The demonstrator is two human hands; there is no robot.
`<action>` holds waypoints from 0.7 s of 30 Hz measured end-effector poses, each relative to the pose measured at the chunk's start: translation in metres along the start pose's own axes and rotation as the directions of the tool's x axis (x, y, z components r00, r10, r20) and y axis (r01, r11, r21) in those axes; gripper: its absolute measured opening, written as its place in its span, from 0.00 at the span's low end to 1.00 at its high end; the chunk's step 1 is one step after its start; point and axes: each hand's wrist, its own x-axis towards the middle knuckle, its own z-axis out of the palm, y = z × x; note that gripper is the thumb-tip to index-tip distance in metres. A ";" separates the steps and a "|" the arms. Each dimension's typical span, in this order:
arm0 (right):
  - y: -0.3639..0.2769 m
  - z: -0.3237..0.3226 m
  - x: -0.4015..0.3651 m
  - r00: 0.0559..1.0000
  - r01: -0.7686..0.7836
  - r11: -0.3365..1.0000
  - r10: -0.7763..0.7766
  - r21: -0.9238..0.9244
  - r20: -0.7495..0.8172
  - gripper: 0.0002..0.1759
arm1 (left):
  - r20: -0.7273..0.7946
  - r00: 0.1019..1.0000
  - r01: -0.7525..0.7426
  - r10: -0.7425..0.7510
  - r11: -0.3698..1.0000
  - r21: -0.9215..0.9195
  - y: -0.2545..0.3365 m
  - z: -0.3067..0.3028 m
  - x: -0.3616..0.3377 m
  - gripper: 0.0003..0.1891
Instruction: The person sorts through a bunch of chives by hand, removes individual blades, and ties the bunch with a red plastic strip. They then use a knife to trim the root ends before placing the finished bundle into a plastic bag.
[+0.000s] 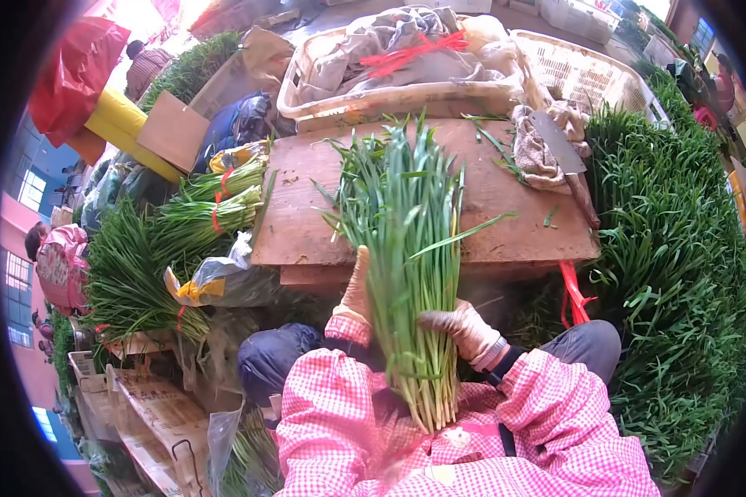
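A thick bunch of garlic chives (410, 273) stands between my two gloved hands, leaf tips resting over the wooden board (298, 207) and pale cut ends down at my lap. My left hand (355, 290) grips its left side, thumb pointing up; its other fingers are hidden behind the stalks. On the right side, lower down, my right hand (468, 333) wraps round the bunch with its thumb across the front. A knife with a broad blade (558, 142) lies at the board's right edge, partly on a crumpled cloth (539, 153).
Red-tied bunches of chives (224, 211) are piled at the left. Loose greens (671, 273) fill the right side. Beyond the board sits a plastic crate (307, 103) holding cloth and red ties (414, 54). A red strip (572, 294) hangs below the board. Another person (60, 265) is far left.
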 end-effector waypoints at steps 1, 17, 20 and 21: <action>0.000 0.002 0.000 1.000 -0.001 1.000 0.001 -0.022 0.013 0.27 | 0.031 0.999 -0.027 0.027 1.000 -0.010 0.003 -0.003 0.003 0.36; -0.155 0.069 0.059 0.918 0.315 0.948 -0.293 -0.042 0.266 0.24 | 0.102 0.979 -0.200 0.174 0.908 0.369 0.007 0.033 -0.010 0.31; -0.168 0.104 0.063 0.693 0.712 0.655 -0.595 -0.253 0.408 0.24 | -0.056 0.985 -0.110 0.162 0.846 0.522 0.018 0.099 -0.019 0.28; -0.182 0.125 0.042 0.750 0.635 0.743 -0.529 -0.211 0.397 0.23 | 0.059 0.969 -0.229 0.241 0.777 0.586 0.023 0.116 -0.025 0.28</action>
